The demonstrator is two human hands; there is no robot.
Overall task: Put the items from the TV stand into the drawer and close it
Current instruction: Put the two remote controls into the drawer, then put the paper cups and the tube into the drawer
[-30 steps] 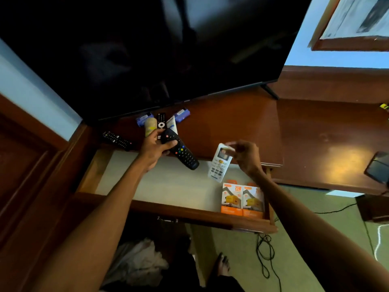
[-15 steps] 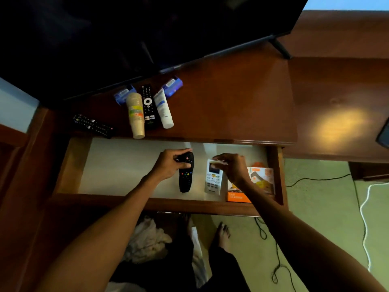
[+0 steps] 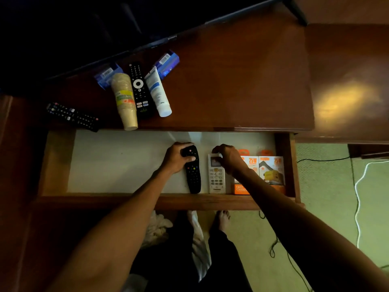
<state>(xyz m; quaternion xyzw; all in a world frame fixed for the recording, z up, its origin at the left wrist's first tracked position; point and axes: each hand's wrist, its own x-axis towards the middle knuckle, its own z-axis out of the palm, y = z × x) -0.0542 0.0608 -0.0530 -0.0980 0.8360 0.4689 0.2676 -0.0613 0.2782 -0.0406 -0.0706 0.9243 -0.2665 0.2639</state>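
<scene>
The drawer (image 3: 117, 199) is pulled open, with a pale lining. My left hand (image 3: 175, 158) grips the top of a black remote (image 3: 193, 178) that lies flat on the drawer floor. My right hand (image 3: 228, 158) pinches the top of a white remote (image 3: 216, 179) lying beside it. Two orange charger boxes (image 3: 271, 171) sit at the drawer's right end. On the TV stand (image 3: 231, 91) lie a stack of paper cups (image 3: 125, 102), a black remote with a round pad (image 3: 139, 89), a white tube (image 3: 158, 93), two blue boxes (image 3: 167, 62) and another black remote (image 3: 71, 115).
The TV (image 3: 105, 24) stands at the back of the stand, its foot (image 3: 296, 11) at the right. Cables (image 3: 357, 197) trail over the green carpet at the right. My bare feet (image 3: 223, 220) are below the drawer front.
Both hands came down from above the stand into the drawer, and the black and white remotes now lie side by side on the drawer floor. The camera tilted downward.
</scene>
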